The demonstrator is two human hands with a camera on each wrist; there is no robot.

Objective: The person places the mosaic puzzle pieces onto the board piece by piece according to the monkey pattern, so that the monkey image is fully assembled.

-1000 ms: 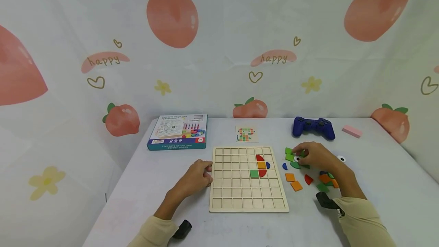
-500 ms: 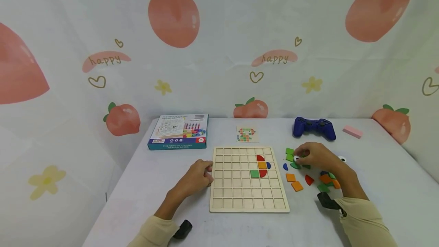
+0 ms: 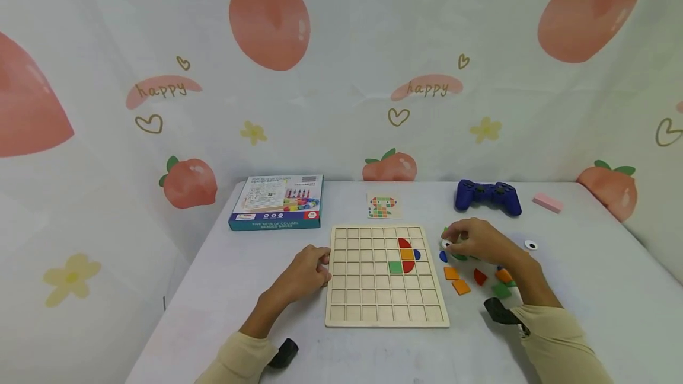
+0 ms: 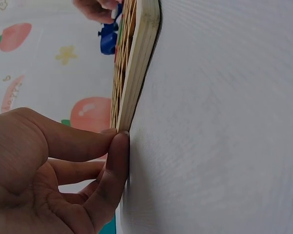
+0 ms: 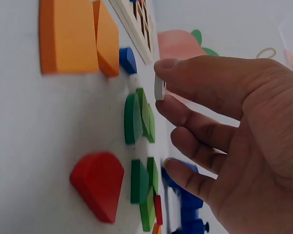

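My left hand point(image 3: 305, 270) pinches the left edge of a wooden grid board point(image 3: 360, 282) between thumb and finger. My right hand point(image 3: 482, 239) pinches a small white eye piece point(image 5: 159, 88) between thumb and forefinger, raised over the loose pieces. Set in the board's right side are two red quarter-circles point(image 3: 408, 266), an orange square point(image 3: 407, 254), a green square point(image 3: 395, 267) and a blue half-circle point(image 3: 417, 255). Below the right hand lie a dark green rounded piece point(image 5: 132, 118), a blue half-circle point(image 5: 128, 60) and a red quarter-circle point(image 5: 97, 185).
Two orange squares point(image 3: 461, 287) lie right of the board. A second eye piece point(image 3: 530, 245) sits beyond the right wrist. Farther back are a patterned card point(image 3: 383, 205), a flat box point(image 3: 275, 202), a blue game controller point(image 3: 488, 197) and a pink block point(image 3: 547, 202).
My right hand has moved slightly left toward the board, carrying the eye piece away from the green pieces. My left hand stays at the board's edge.
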